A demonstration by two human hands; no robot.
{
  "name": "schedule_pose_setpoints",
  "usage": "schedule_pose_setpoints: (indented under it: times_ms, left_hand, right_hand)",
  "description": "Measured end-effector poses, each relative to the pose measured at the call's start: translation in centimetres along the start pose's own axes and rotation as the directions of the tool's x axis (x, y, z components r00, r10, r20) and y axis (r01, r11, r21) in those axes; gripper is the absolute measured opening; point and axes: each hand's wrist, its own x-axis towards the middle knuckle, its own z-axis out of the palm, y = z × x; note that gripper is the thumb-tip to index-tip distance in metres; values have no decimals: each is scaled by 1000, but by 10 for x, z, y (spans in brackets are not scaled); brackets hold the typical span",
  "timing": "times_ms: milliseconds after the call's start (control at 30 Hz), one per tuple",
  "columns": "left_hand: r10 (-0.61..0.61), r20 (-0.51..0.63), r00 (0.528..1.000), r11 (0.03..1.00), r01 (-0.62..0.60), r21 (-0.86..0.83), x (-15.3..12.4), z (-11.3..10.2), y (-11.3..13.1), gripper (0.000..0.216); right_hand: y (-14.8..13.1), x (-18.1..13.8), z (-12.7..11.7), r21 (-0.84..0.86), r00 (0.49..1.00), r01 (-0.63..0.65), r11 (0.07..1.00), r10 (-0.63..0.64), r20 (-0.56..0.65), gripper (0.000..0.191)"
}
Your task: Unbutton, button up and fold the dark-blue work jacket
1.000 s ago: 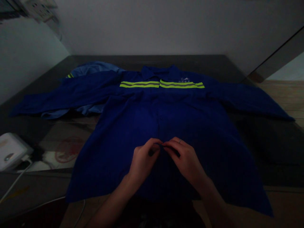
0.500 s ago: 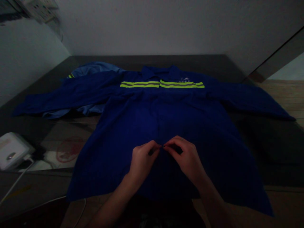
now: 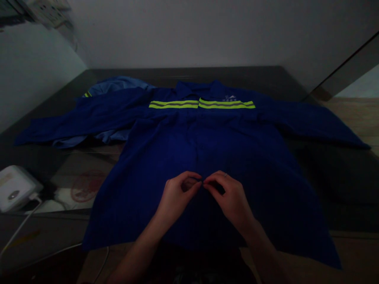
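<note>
A dark blue work jacket (image 3: 160, 157) lies spread front side up, its collar at the far end and yellow-green reflective strips (image 3: 226, 104) across the chest. Both hands meet over the lower part of its front opening. My left hand (image 3: 179, 193) has thumb and forefinger curled about the front edge, their tips a little apart with dark cloth between. From the other side my right hand (image 3: 229, 193), a ring on one finger, pinches the same edge. Whether a button sits between the fingertips is too dark to make out.
Under the jacket is a dark table (image 3: 251, 73) against a pale wall. A lighter blue garment (image 3: 118, 83) lies partly beneath the sleeve on the left. At the left edge sits a white device (image 3: 17, 187) with a cable (image 3: 22, 225). A socket strip (image 3: 49, 12) is at upper left.
My left forefinger has lifted and parted slightly from the thumb. My right hand stays pinched at nearly the same spot. The jacket lies as before.
</note>
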Motion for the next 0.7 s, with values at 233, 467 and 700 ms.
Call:
schedule_pose_setpoints:
  times_ms: [233,467,700]
  left_hand:
    - [24,-1,1000,1000,-24,-11,1,1,-8,16]
    - [83,-38,996,975,-74,210,-1,5,-2,16]
    - [83,-16,996,983,-79,168,-2,5,-5,23]
  right_hand:
    - [-6,-5,4,-155,998,60,986,-62,-14,16]
    - [-15,0,0,-371,987,108,922,-56,147,18]
    - [-19,9,-8,-462,966,123,878,0,257,21]
